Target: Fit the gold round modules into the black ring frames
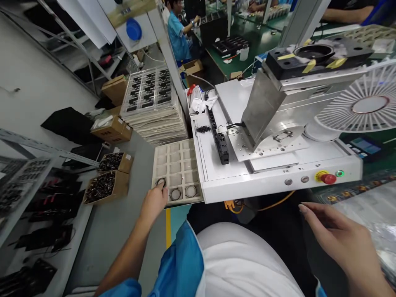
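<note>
Touching one of three metal rings (pixel 160 182) in a compartment tray (pixel 177 159), the left hand (pixel 154 202) is seen curled, grip unclear; the right hand (pixel 340 235) is held open, empty; two cartons (pixel 119 183) are placed nearby.

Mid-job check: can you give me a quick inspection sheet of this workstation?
Surface: white machine bed with a red emergency stop button.
Job's things: beige compartment tray holding three rings.
Clutter: loose black parts on the bed.
Grippers: left hand touches one ring; right hand open, holding nothing.
Cables: black drag chain; orange cable beneath.
Surroundings: stacked trays, cardboard boxes of black components, co-worker.
</note>
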`<state>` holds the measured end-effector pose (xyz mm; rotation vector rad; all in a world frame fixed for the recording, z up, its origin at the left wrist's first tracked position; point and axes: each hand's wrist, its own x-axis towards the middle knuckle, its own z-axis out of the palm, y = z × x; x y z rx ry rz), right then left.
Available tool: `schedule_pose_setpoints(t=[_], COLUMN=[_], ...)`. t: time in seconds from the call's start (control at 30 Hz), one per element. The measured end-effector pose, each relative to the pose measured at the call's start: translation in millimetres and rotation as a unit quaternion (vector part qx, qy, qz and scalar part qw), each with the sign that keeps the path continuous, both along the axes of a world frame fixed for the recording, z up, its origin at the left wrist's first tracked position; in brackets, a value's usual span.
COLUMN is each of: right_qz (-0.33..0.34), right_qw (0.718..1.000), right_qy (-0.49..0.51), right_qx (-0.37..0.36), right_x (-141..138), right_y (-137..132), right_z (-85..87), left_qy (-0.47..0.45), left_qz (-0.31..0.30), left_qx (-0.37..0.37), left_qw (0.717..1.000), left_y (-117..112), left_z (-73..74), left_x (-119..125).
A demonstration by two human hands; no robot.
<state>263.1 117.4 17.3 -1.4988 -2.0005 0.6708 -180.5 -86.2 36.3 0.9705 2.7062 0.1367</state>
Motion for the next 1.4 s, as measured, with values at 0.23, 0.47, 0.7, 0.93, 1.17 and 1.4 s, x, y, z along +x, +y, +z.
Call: schedule_pose_setpoints(t=[0.23,0.47,0.7,0.93,1.17,1.4], right_qz=[-0.052,0.056,0.34,0.387,0.249,0.068], right_qw=[0.998,0.949,0.907,0.893,0.896,0.962], right_qy=[0.04,0.118,-0.001,0.064,0.278,0.262], right_qx=[-0.003,0.286,0.249,0.222,0.241,0.033], right_x=[16,-41,-134,-144,-95,9], right_y=[9,88,186,212,158,107], right_z=[25.4,155.8,252.8,260.9,220.7,101.9], left_qy=[0.007,0.013,0.038,0.051,0.058,0.078], left_qz=[-0.026,-0.151,-0.354,-0.432,-0.503,-0.572], left_qx=[0.029,0.29,0.495,0.552,0.434,0.355], left_qw=[0.999,0.945,0.793,0.712,0.745,0.735], left_y=[9,53,125,205,295,289], left_z=[11.7,66.5,131.7,188.9,228.6,215.1], left_x=[-14,1,65,90,128,119])
